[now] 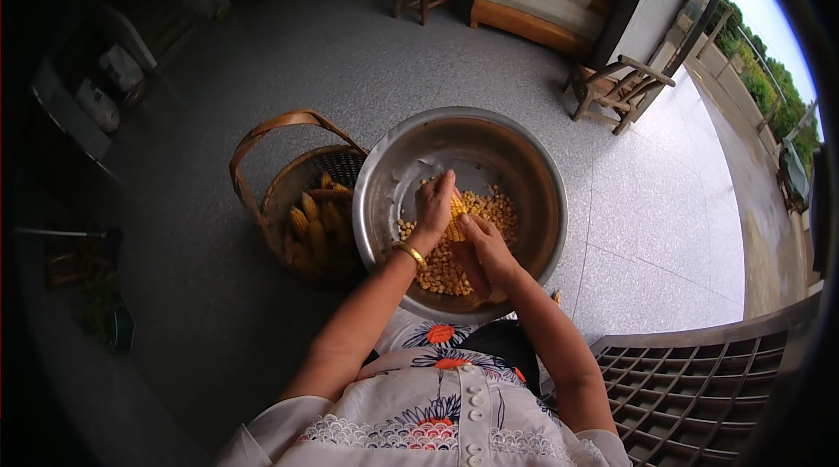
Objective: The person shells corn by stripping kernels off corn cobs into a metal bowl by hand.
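At the centre of the frame, 2 bare hands are meeting above a wide metal basin (549, 196). The left hand (433, 207), below which a gold bracelet (409, 255) is circling the wrist, is holding a partly bent grip on a yellow corn ear (456, 221). This ear is lying between the 2 hands, over the basin. The right hand (486, 247) is resting its thumb on the ear, fingers curling underneath; how tightly they are gripping, I cannot tell. Just below that palm, a reddish cob (470, 269) is slanting toward the lower right. Loose kernels (446, 279) are covering part of the basin's bottom. Left of centre, a handled wicker basket (274, 214) is standing just beside the basin and is holding more ears (311, 221). At the upper right, a wooden chair (614, 91) is standing near the doorway.
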A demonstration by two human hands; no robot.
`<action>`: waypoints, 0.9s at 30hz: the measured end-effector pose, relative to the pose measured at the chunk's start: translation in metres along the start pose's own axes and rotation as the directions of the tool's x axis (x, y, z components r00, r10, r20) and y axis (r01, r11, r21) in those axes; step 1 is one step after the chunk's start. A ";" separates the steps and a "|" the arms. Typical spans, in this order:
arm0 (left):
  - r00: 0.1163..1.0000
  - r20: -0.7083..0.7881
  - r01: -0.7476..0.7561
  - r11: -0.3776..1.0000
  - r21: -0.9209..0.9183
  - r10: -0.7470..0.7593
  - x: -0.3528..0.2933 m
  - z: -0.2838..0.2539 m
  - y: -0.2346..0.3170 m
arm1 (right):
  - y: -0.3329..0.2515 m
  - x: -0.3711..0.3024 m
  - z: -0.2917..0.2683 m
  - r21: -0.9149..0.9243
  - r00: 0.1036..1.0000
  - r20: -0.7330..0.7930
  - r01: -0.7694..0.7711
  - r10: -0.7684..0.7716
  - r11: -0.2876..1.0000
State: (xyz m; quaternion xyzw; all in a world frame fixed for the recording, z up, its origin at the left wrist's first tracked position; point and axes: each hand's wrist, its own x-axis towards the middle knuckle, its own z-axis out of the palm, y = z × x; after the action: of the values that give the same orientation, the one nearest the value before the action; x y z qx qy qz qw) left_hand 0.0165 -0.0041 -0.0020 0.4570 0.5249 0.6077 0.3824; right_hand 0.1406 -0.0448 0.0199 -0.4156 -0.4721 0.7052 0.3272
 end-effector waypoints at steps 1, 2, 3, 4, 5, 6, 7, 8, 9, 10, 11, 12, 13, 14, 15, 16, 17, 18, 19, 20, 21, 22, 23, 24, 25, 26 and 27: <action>1.000 0.004 0.013 0.999 -0.049 -0.013 0.000 -0.001 0.001 | 0.001 0.000 -0.001 0.000 1.000 0.000 0.000 0.000 1.000; 1.000 0.009 0.027 0.995 -0.099 -0.026 0.000 -0.001 0.003 | 0.002 0.001 -0.003 0.051 0.999 0.035 -0.004 0.002 0.999; 1.000 0.009 0.027 0.995 -0.099 -0.026 0.000 -0.001 0.005 | 0.003 0.001 -0.005 0.102 0.998 0.070 -0.008 0.001 0.995; 0.999 0.015 0.041 0.993 -0.114 -0.039 -0.001 -0.001 0.008 | 0.003 0.002 -0.006 0.101 0.998 0.069 -0.008 0.001 0.995; 0.998 0.020 0.055 0.990 -0.128 -0.053 -0.001 -0.001 0.010 | 0.003 0.002 -0.006 0.139 0.996 0.090 -0.019 0.006 0.990; 0.998 0.020 0.054 0.990 -0.128 -0.052 -0.001 -0.002 0.009 | 0.004 0.003 -0.007 0.176 0.994 0.112 -0.030 0.010 0.984; 0.995 0.040 0.097 0.978 -0.182 -0.091 0.000 -0.003 0.009 | 0.003 0.003 -0.007 0.176 0.994 0.112 -0.029 0.010 0.984; 0.990 0.062 0.140 0.962 -0.235 -0.129 0.000 -0.004 0.008 | 0.003 0.003 -0.007 0.181 0.991 0.133 -0.023 -0.002 0.983; 0.990 0.062 0.140 0.962 -0.235 -0.129 0.001 -0.005 0.008 | 0.003 0.004 -0.007 0.186 0.988 0.153 -0.016 -0.013 0.982; 0.985 0.072 0.173 0.952 -0.253 -0.160 0.001 -0.005 0.008 | 0.004 0.004 -0.006 0.185 0.988 0.153 -0.015 -0.013 0.983; 0.978 0.082 0.205 0.941 -0.269 -0.190 0.001 -0.005 0.008 | 0.005 0.004 -0.006 0.127 0.992 0.119 0.026 -0.041 0.992; 0.979 0.081 0.204 0.941 -0.270 -0.189 0.002 -0.005 0.005 | 0.006 0.004 -0.005 0.066 0.994 0.087 0.065 -0.071 0.996; 0.991 0.055 0.129 0.974 -0.186 -0.121 0.003 -0.004 -0.001 | 0.007 0.005 -0.006 0.065 0.994 0.088 0.066 -0.072 0.996; 0.998 0.034 0.055 0.994 -0.097 -0.051 0.003 -0.003 -0.002 | 0.009 0.006 -0.007 -0.300 0.966 0.027 0.254 -0.258 0.919; 0.998 0.032 0.055 0.994 -0.096 -0.052 0.003 -0.003 -0.003 | 0.010 0.007 -0.007 -0.628 0.895 0.040 0.368 -0.444 0.686; 0.999 0.029 0.029 0.999 -0.034 -0.028 0.003 -0.003 -0.004 | 0.011 0.006 -0.007 -0.627 0.896 0.041 0.368 -0.443 0.687; 1.000 0.029 0.003 1.000 0.028 -0.004 0.003 -0.002 -0.004 | 0.012 0.006 -0.005 -0.700 0.886 0.013 0.339 -0.463 0.629; 1.000 0.030 0.004 1.000 0.029 -0.004 0.003 -0.002 -0.004 | 0.013 0.005 -0.005 -0.766 0.875 -0.013 0.303 -0.484 0.568; 1.000 0.021 0.000 0.999 0.051 -0.001 0.002 -0.001 -0.004 | 0.015 0.007 -0.005 -0.765 0.875 -0.013 0.303 -0.484 0.568; 1.000 0.015 -0.004 0.997 0.073 0.003 0.002 -0.001 -0.004 | 0.017 0.009 -0.006 -0.747 0.861 -0.069 0.290 -0.503 0.598; 1.000 0.017 -0.004 0.997 0.074 0.003 0.002 0.000 -0.004 | 0.019 0.010 -0.006 -0.728 0.845 -0.125 0.278 -0.520 0.627; 0.999 0.016 0.033 0.999 0.013 -0.033 0.002 0.000 -0.003 | 0.019 0.011 -0.006 -0.727 0.845 -0.127 0.277 -0.520 0.628; 0.998 0.014 0.069 0.996 -0.048 -0.069 0.002 0.000 -0.003 | 0.015 0.011 -0.005 -0.659 0.829 -0.165 0.311 -0.535 0.685; 0.998 0.013 0.068 0.997 -0.047 -0.068 0.002 0.000 -0.004 | 0.013 0.012 -0.004 -0.585 0.813 -0.204 0.346 -0.546 0.733; 0.996 -0.033 0.080 0.996 -0.044 -0.081 0.003 -0.001 -0.006 | 0.015 0.014 -0.003 -0.585 0.812 -0.203 0.347 -0.547 0.733; 0.992 -0.079 0.092 0.995 -0.041 -0.095 0.003 -0.001 -0.005 | 0.016 0.016 -0.001 -0.560 0.759 -0.245 0.396 -0.603 0.727; 0.992 -0.079 0.091 0.995 -0.041 -0.094 0.004 -0.002 -0.005 | 0.016 0.017 0.001 -0.537 0.701 -0.289 0.445 -0.652 0.717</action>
State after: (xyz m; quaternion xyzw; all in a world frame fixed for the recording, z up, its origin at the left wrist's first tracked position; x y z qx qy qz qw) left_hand 0.0135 -0.0003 -0.0064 0.3999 0.5493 0.6169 0.3971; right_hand 0.1313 -0.0358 0.0000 -0.4658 -0.6274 0.3302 0.5295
